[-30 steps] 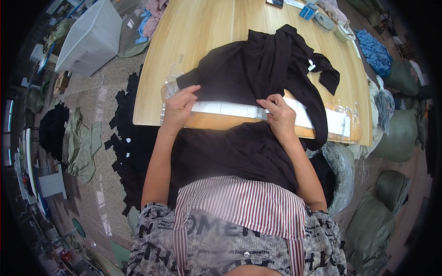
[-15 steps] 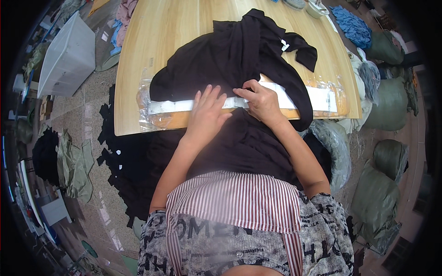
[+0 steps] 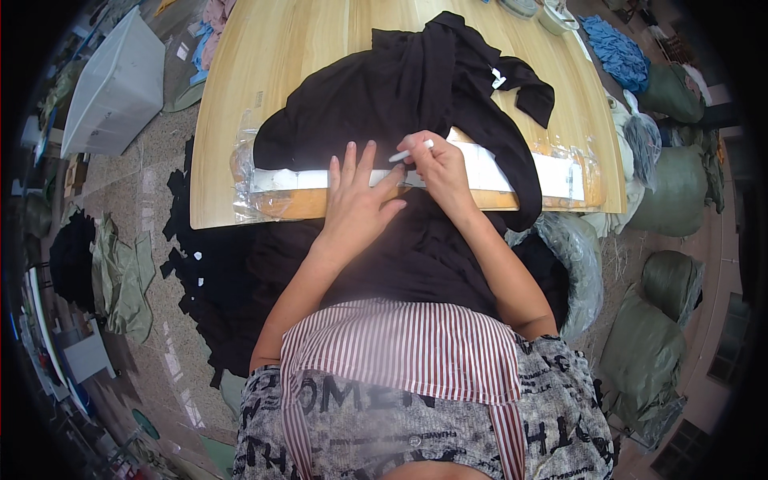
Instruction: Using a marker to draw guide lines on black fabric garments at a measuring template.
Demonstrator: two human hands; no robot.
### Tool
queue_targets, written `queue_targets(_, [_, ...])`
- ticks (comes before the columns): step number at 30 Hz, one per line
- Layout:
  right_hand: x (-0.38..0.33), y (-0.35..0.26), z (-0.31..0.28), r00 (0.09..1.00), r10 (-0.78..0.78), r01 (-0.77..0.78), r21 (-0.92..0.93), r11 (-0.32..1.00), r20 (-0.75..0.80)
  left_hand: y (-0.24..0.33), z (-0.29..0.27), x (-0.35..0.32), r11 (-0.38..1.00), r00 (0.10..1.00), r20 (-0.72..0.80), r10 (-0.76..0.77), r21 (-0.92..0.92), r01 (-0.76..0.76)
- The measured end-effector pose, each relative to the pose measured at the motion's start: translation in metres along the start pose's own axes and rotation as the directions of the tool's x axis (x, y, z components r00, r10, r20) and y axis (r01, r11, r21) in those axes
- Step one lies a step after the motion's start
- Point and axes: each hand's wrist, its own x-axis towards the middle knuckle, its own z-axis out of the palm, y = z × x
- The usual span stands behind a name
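The black garment (image 3: 344, 104) lies bunched on the worktop (image 3: 232, 104), its near edge along a white strip (image 3: 292, 181); the left hand (image 3: 358, 198) spreads open across that edge, seemingly to steady it; the right hand (image 3: 438, 168) grips a slim white pen-like tool (image 3: 399, 156) near those fingers, apparently for close control; a black fold (image 3: 522, 180) crosses the strip, hiding part; a white bin (image 3: 116, 88) stands left, green bundles (image 3: 666, 192) right.

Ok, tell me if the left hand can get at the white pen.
Probably yes: the left hand lies close beside the white pen, nothing between them, though the right hand grips it.
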Motion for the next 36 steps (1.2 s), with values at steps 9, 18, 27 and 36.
queue_targets(9, [-0.006, -0.001, 0.005, 0.983, -0.180, 0.180, -0.308, 0.934, 0.030, 0.001, -0.003, 0.001, 0.998, 0.998, 0.059, -0.038, -0.051, 0.041])
queue_targets(18, [0.008, -0.013, 0.020, 0.998, -0.028, 0.014, -0.242, 0.970, -0.052, 0.001, 0.001, 0.001, 0.996, 0.999, 0.024, 0.023, -0.090, -0.021])
queue_targets(27, [0.020, -0.019, 0.045, 0.933, -0.220, 0.315, -0.349, 0.883, 0.286, -0.003, 0.012, -0.001, 0.982, 0.991, -0.081, 0.104, -0.150, -0.116])
queue_targets(36, [0.030, -0.033, 0.055, 0.956, -0.108, 0.248, -0.559, 0.791, 0.272, -0.002, 0.008, 0.003, 0.984, 0.984, -0.126, 0.123, -0.116, -0.138])
